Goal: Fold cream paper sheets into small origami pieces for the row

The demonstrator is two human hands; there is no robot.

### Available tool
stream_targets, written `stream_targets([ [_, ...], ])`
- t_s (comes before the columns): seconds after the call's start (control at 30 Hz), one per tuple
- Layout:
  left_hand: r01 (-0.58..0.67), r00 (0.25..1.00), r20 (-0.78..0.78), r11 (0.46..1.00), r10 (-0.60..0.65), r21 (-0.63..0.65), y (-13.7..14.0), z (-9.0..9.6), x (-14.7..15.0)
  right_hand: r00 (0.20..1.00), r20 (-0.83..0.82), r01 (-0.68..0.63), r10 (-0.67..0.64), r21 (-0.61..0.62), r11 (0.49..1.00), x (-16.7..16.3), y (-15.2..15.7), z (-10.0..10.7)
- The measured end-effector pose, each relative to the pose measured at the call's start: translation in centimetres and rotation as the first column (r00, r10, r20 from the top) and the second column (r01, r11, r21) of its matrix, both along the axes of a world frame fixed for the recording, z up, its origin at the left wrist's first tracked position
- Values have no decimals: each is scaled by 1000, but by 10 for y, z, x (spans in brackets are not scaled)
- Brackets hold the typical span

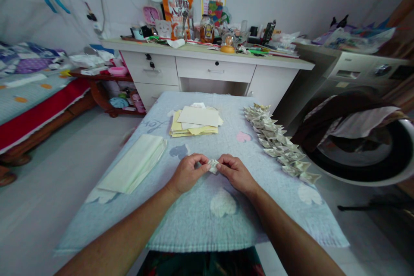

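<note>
Between my two hands is a small piece of folded paper (213, 166), whitish with creases, held just above the cloth-covered table (194, 228). My left hand (189, 173) pinches its left side between thumb and forefinger. Its right side is in the pinch of my right hand (237, 173). Beyond my hands lies a stack of yellow and cream paper sheets (197, 118). To the left rests a folded pale green sheet bundle (134, 164). Rows of folded paper pieces (280, 140), pointed and boat-like, stand along the right side of the table.
A white desk (213, 69) crowded with jars, a clock and an orange bag stands behind the table. On the right, a washing machine (352, 73) has its door open with clothes hanging out. A bed (35, 99) and a low wooden shelf (106, 82) are at left.
</note>
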State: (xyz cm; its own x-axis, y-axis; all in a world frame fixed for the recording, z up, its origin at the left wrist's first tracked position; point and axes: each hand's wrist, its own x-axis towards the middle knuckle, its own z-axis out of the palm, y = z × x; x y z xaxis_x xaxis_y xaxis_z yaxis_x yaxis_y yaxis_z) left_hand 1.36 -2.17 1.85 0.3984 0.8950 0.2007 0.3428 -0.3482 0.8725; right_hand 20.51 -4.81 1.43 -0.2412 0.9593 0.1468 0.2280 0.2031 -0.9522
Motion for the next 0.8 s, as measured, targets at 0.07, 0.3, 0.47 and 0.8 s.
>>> stream_targets([
  [0.07,9,1000,21,1000,-9,-18,-1,1,0,1000,-15,1,-2,-14,1000,-2,0,1],
  [0.3,92,992,93,986,-80,-136,-2,0,3,994,-105,-41,30,-101,994,-6,0,2],
  [0.47,169,967,217,975,-135,-145,-2,2,-1,984,-180,-30,-1,-172,985,-5,1,0],
  [0.8,66,998,26,996,-65,-51,-4,-1,2,992,-121,-34,20,-115,993,-6,0,2],
])
